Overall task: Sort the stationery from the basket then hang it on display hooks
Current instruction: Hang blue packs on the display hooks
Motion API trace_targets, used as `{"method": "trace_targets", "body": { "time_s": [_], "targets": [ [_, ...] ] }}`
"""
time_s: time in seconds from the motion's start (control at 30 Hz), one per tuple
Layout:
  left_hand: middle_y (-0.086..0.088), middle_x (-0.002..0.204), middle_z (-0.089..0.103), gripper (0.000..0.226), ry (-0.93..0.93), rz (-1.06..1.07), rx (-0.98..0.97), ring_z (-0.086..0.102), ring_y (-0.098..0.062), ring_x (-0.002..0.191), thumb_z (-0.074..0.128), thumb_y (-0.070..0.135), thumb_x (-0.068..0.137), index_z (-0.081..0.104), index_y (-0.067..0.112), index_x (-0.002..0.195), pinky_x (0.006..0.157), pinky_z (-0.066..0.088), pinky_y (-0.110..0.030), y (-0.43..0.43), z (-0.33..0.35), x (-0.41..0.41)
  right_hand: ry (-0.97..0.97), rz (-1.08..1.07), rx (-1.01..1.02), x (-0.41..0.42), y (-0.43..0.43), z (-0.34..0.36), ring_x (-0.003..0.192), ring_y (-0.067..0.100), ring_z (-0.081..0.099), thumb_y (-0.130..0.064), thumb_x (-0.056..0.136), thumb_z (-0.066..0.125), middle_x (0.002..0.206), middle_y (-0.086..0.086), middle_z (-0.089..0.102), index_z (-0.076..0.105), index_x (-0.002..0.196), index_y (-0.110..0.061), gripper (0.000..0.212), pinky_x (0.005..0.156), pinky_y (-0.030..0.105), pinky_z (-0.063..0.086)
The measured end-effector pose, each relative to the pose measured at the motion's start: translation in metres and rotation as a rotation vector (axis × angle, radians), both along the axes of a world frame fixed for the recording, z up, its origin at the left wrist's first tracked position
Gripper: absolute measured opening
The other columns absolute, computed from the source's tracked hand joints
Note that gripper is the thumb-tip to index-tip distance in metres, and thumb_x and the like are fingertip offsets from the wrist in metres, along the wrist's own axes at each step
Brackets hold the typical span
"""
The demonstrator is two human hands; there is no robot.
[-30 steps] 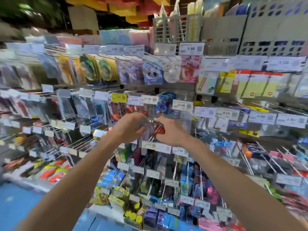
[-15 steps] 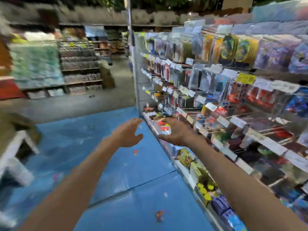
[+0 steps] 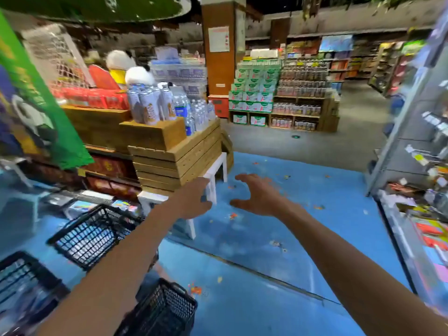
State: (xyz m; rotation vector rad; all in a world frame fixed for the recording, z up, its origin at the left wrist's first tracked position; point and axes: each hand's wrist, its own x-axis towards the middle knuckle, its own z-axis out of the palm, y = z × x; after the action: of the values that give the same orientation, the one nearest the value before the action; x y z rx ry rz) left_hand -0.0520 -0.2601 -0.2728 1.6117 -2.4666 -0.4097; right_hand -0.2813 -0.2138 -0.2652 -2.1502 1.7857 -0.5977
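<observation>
Both my arms reach forward over the blue floor. My left hand [image 3: 191, 198] is empty, fingers loosely bent, in front of a white stool. My right hand [image 3: 258, 195] is empty too, with fingers spread and slightly curved. Three black mesh baskets stand low on the left: one [image 3: 89, 235] below my left forearm, one [image 3: 21, 282] at the left edge, one [image 3: 164, 311] at the bottom. What lies in them is blurred. The display rack with hooks [image 3: 419, 190] and hanging stationery runs along the right edge.
A stack of wooden crates [image 3: 179, 154] with water bottles sits on a white stool [image 3: 213, 183] just beyond my left hand. A green banner [image 3: 36, 100] hangs at the left. Shelves of goods [image 3: 283, 98] stand across the grey aisle behind.
My view has swung left, away from the hook rack toward the baskets and the aisle. Both hands left the hooks and now hang empty over the floor.
</observation>
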Motion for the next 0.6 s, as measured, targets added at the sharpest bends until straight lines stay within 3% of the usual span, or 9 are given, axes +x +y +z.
{"method": "trace_targets", "body": {
  "time_s": [0.27,0.33,0.47,0.6],
  "targets": [
    [-0.004,0.159,0.036,0.079,0.0,0.319,0.065,0.039,-0.025,0.145,0.066,0.041,0.09,0.031,0.016,0.157,0.118,0.036,-0.04,-0.01,-0.023,0.195,0.038,0.312,0.028,0.187,-0.085,-0.014,0.131,0.028,0.05,-0.051,0.085,0.077,0.147,0.006,0.051,0.043,0.15,-0.023,0.078,0.1,0.034,0.042],
    [-0.005,0.158,0.038,0.076,0.014,0.402,0.076,0.039,-0.025,0.145,0.068,0.036,0.092,0.033,0.016,0.156,0.118,0.034,-0.036,-0.01,-0.034,0.234,0.07,0.382,0.048,0.228,-0.105,-0.02,0.131,0.029,0.05,-0.053,0.084,0.076,0.146,0.006,0.052,0.043,0.15,-0.022,0.08,0.101,0.035,0.042],
    [-0.005,0.167,0.021,0.081,0.021,0.566,0.156,0.021,-0.026,0.155,0.064,0.036,0.098,0.019,0.014,0.162,0.124,0.02,-0.034,-0.005,-0.054,0.299,0.066,0.544,0.066,0.304,-0.138,-0.034,0.131,0.025,0.05,-0.052,0.084,0.076,0.149,0.005,0.05,0.043,0.15,-0.02,0.081,0.104,0.033,0.04],
    [-0.012,0.165,0.027,0.074,0.062,0.745,0.196,0.03,-0.026,0.15,0.063,0.029,0.1,0.024,0.01,0.159,0.117,0.026,-0.031,-0.004,-0.065,0.349,0.077,0.726,0.09,0.372,-0.168,-0.048,0.138,0.026,0.043,-0.049,0.089,0.073,0.152,0.007,0.046,0.039,0.153,-0.02,0.078,0.11,0.034,0.036]
  ]
}}
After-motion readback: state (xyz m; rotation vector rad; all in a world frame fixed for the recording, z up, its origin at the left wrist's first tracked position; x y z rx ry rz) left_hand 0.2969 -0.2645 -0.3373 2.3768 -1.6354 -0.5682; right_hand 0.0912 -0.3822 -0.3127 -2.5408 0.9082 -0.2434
